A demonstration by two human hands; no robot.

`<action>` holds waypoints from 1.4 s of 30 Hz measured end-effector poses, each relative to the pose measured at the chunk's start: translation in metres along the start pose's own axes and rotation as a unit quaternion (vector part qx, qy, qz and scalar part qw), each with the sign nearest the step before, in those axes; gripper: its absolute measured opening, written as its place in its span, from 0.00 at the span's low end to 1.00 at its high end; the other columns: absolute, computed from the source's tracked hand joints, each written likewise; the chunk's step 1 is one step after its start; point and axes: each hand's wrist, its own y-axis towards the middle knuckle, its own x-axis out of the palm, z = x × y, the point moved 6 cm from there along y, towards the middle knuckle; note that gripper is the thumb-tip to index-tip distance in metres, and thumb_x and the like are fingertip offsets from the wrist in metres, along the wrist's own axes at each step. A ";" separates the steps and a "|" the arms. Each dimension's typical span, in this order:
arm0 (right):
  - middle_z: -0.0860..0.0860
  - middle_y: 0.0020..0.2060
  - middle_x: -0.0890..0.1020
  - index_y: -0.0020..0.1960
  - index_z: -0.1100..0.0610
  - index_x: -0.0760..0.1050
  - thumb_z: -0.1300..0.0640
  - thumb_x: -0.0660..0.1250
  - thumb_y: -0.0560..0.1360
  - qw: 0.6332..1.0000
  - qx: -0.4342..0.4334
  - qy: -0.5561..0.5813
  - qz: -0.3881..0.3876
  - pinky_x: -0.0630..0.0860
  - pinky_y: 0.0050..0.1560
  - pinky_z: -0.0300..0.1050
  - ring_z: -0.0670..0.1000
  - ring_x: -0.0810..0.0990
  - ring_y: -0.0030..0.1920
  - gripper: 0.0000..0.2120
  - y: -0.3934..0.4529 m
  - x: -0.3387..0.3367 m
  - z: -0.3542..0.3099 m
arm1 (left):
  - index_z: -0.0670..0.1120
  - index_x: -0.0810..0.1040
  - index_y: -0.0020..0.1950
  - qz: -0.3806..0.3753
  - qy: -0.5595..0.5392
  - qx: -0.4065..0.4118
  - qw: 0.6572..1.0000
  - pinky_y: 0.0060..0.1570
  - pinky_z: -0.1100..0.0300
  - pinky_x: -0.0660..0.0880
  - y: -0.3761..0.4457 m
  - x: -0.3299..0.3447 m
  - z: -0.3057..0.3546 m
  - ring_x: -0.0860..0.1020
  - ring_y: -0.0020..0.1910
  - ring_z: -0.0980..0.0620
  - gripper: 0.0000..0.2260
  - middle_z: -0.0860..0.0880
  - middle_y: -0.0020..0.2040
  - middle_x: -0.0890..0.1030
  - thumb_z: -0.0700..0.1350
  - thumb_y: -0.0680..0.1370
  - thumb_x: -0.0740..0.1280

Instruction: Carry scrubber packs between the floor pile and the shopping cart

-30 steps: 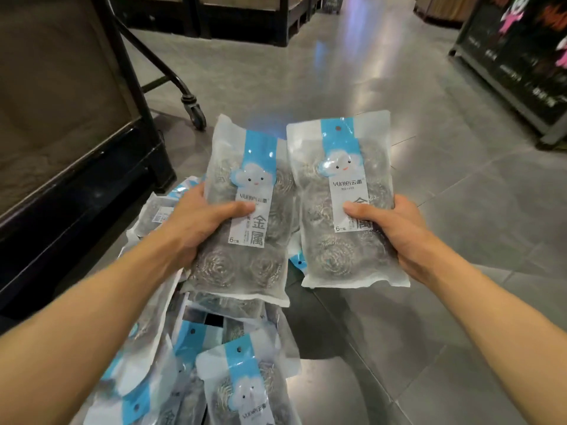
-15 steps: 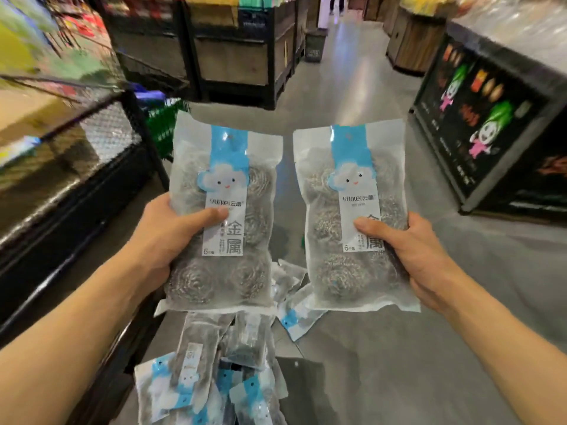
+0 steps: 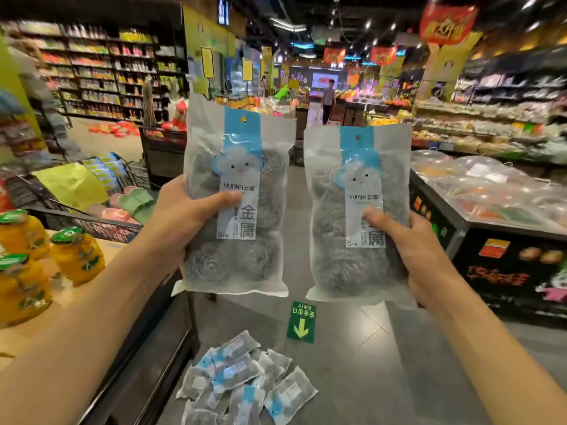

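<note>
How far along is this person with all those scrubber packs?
Two are picked up: the left hand grips one pack and the right hand grips another pack, both held upright. Neither is put anywhere yet. Many more lie in a pile on the floor below.

A supermarket aisle.
Stocked shelves point(image 3: 101, 72) line the left wall, produce displays point(image 3: 478, 124) fill the right, red banners point(image 3: 446, 23) hang overhead, jars point(image 3: 76, 256) stand on a display stand's corner, and a green exit arrow point(image 3: 301, 322) marks the floor.
</note>
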 end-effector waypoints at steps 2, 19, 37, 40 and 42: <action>0.52 0.51 0.88 0.59 0.51 0.82 0.51 0.75 0.75 1.000 -0.011 0.008 0.005 0.81 0.60 0.61 0.55 0.88 0.52 0.13 -0.008 0.003 -0.014 | 0.43 0.84 0.59 0.002 -0.006 0.003 1.000 0.41 0.55 0.84 -0.004 -0.005 0.014 0.88 0.44 0.48 0.16 0.46 0.47 0.89 0.38 0.72 0.78; 0.49 0.48 0.89 0.58 0.49 0.81 0.49 0.75 0.69 0.994 -0.079 0.042 -0.068 0.83 0.46 0.50 0.51 0.88 0.47 0.18 -0.037 0.094 -0.050 | 0.40 0.81 0.62 0.047 -0.039 0.008 0.998 0.40 0.57 0.84 -0.044 -0.087 0.054 0.88 0.46 0.45 0.20 0.43 0.49 0.88 0.36 0.71 0.77; 0.51 0.49 0.89 0.58 0.55 0.82 0.52 0.76 0.67 0.808 -0.026 0.142 -0.571 0.86 0.45 0.53 0.55 0.88 0.50 0.21 -0.196 0.321 -0.037 | 0.44 0.83 0.59 0.549 0.161 0.080 0.817 0.43 0.61 0.83 -0.410 -0.169 0.148 0.88 0.48 0.52 0.14 0.51 0.49 0.89 0.35 0.74 0.74; 0.52 0.51 0.88 0.61 0.56 0.82 0.49 0.76 0.64 0.737 -0.006 0.146 -0.660 0.85 0.47 0.53 0.55 0.88 0.51 0.26 -0.268 0.343 -0.036 | 0.46 0.83 0.58 0.618 0.182 0.081 0.760 0.43 0.61 0.83 -0.485 -0.150 0.164 0.88 0.47 0.52 0.17 0.52 0.48 0.89 0.40 0.70 0.75; 0.51 0.50 0.89 0.59 0.55 0.82 0.47 0.77 0.61 0.694 -0.004 0.146 -0.705 0.86 0.44 0.51 0.54 0.88 0.49 0.28 -0.316 0.353 -0.039 | 0.46 0.83 0.57 0.665 0.197 0.087 0.715 0.42 0.60 0.82 -0.534 -0.138 0.174 0.88 0.46 0.52 0.18 0.52 0.48 0.89 0.42 0.68 0.76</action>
